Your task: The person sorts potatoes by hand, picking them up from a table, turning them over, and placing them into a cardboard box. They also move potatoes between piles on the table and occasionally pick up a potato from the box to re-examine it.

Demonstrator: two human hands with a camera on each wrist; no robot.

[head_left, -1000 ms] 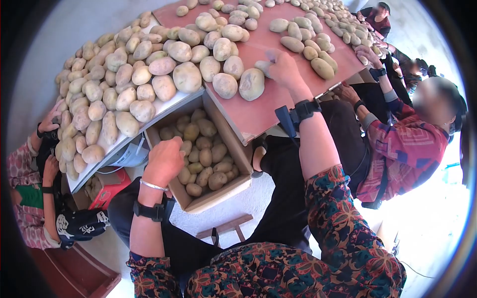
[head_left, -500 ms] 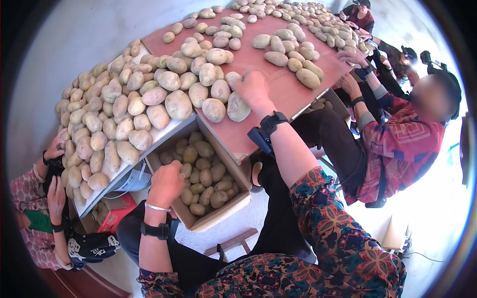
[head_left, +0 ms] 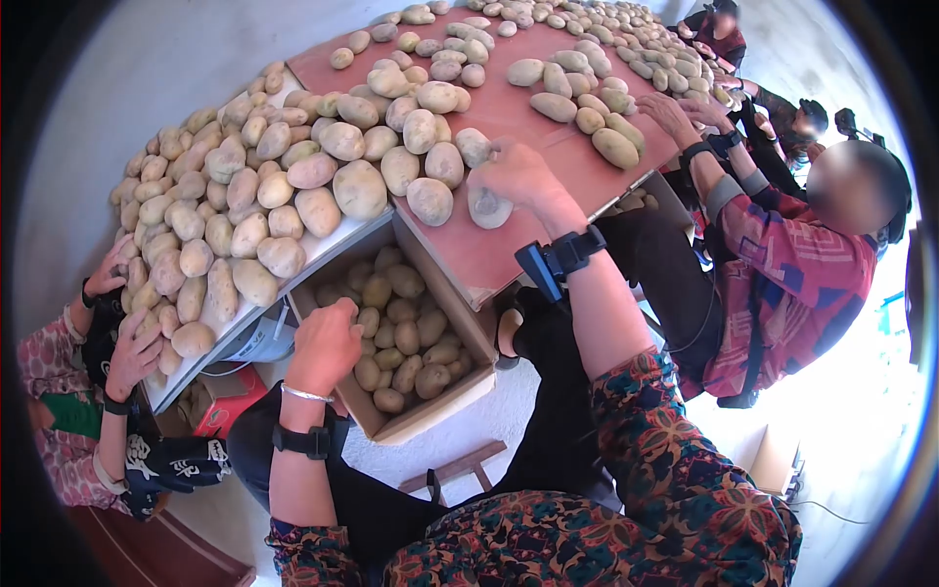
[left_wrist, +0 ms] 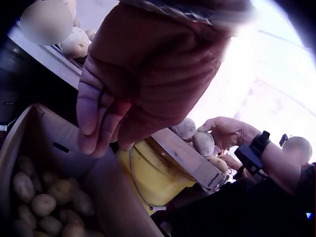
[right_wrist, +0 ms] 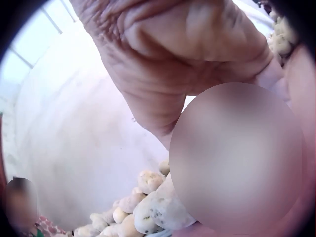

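Note:
My right hand (head_left: 523,183) is on the near part of the red tabletop, thumb and fingers curled round a large potato (head_left: 488,208). The left wrist view also shows this right hand (left_wrist: 229,132) against the potato (left_wrist: 203,143). In the right wrist view, the fingers of the right hand (right_wrist: 197,64) reach round a blurred round shape. My left hand (head_left: 325,342) hangs over the left side of a cardboard box (head_left: 445,408) holding several potatoes (head_left: 406,338). Its fingers (left_wrist: 98,118) are loosely bent with nothing between them.
A large potato pile (head_left: 230,196) covers the white tabletop at left. More potatoes (head_left: 577,88) lie further back on the red top (head_left: 435,240). A yellow bucket (left_wrist: 158,173) stands beside the box. People sit at both sides, one in a pink patterned shirt (head_left: 792,259).
My right hand has come down from a smaller potato beside the large one onto the large potato. My left hand stays over the box. The right neighbour's hand has reached forward towards the potatoes.

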